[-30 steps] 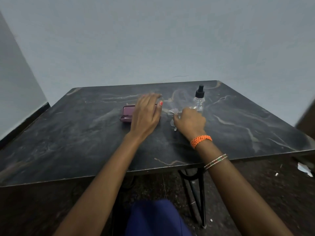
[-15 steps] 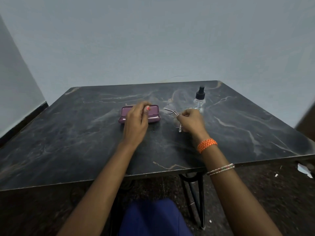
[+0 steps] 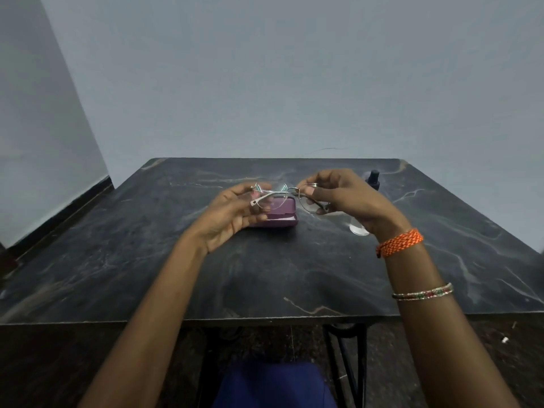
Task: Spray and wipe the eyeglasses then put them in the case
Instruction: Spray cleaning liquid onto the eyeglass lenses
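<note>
**Eyeglasses held in both hands above the case**

You hold the eyeglasses (image 3: 287, 198) off the table, directly above and slightly in front of the purple case (image 3: 279, 214). Your left hand (image 3: 232, 214) sits at the left end of the frame, palm turned toward you, thumb and fingers curled around that end; the light-coloured temple crosses in front of the fingers. Your right hand (image 3: 346, 198) pinches the right end of the frame, thumb and forefinger closed on the rim, remaining fingers curled behind it. The lenses look clear; the case shows through the left one.

The case lies flat on the dark marbled table (image 3: 265, 275), closed as far as can be told, partly screened by your left fingers. The spray bottle (image 3: 371, 184) stands upright to the right of the case; its dark cap shows above your right hand and its clear base below the wrist, the middle hidden.

Your right wrist carries an orange braided band (image 3: 400, 242), with a beaded bangle (image 3: 422, 292) further down the forearm. A wiping cloth cannot be made out.
</note>
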